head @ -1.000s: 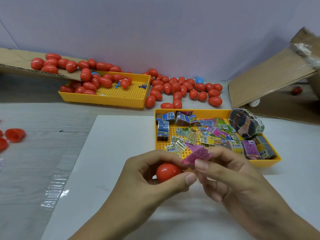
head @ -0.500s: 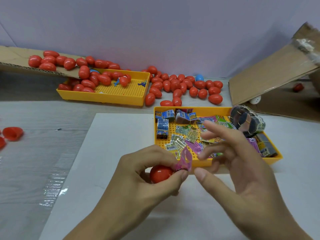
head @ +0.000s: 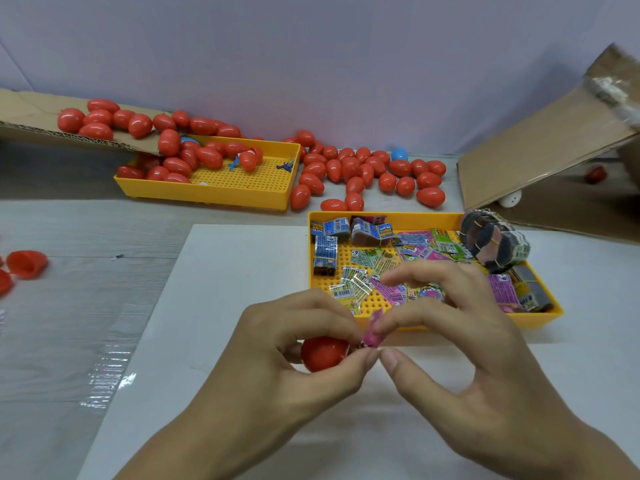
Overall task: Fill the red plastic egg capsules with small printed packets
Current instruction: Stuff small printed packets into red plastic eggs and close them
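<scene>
Frame centre: my left hand (head: 277,355) grips red capsule half (head: 323,353), steadying it while my right hand (head: 460,368) pinches pink packet (head: 372,332) for insertion.

- A digit "6" or "9" shows on a purple packet (head: 504,289) at the right end of the near yellow tray (head: 450,320).
- A like digit marks a blue packet (head: 325,249) at its left end.
- Other print is too small to read.
</scene>
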`<state>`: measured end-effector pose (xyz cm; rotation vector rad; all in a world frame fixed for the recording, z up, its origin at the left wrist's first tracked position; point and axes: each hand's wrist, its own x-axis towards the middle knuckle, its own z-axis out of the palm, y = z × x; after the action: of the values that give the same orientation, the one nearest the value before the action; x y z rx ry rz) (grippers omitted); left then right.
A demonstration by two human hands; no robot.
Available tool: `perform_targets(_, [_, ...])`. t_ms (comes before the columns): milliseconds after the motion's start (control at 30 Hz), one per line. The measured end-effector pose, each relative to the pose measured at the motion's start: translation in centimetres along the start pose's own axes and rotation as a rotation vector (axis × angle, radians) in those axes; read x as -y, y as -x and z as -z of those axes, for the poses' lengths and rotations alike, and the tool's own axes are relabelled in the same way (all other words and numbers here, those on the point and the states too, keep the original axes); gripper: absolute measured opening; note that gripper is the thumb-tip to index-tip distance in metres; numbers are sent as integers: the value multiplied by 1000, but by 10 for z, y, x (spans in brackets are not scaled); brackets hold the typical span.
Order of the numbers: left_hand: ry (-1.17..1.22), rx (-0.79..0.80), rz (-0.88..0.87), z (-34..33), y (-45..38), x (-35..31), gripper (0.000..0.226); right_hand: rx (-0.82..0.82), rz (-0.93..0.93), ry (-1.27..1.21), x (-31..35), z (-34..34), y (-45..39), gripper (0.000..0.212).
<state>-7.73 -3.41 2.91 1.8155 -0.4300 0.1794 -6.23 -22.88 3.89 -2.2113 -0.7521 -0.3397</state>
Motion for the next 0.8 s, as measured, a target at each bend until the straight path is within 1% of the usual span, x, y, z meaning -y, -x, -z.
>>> perform_targets(67, [1,7,18,0,0,-2,10,19,-2,-22,0,1,0,10])
perform_targets(133, [68,3,61,-1,0,-4,12,24,-27,-82,-2,2,-1,12])
perform_targets(200, [201,-22,123,1,-1,-5,17,-14,-95,-195,-3,3,-3,14])
perform_targets(300, [420,-44,233,3,-1,-2,36,-117,-183,-339,-5,3,-6,15])
perform_targets(400, [670,-60,313,-1,-2,-2,45,-185,-184,-373,-5,-1,-5,12])
perform_targets(467, [749,-93,327,-4,-2,-3,48,-215,-178,-385,-5,-3,-3,11])
perform_targets(533, [708,-137,302,-6,-3,-2,49,-257,-183,-393,-6,-3,-2,11])
perform_targets(600, [625,-162,276,-5,-4,-2,44,-268,-199,-411,-6,-2,-2,12])
perform_targets(700, [558,-170,251,-5,-3,0,36,-209,-221,-444,-5,-2,-2,15])
perform_targets(800, [522,-137,230,-8,-1,2,37,-156,-243,-513,-4,-5,-1,14])
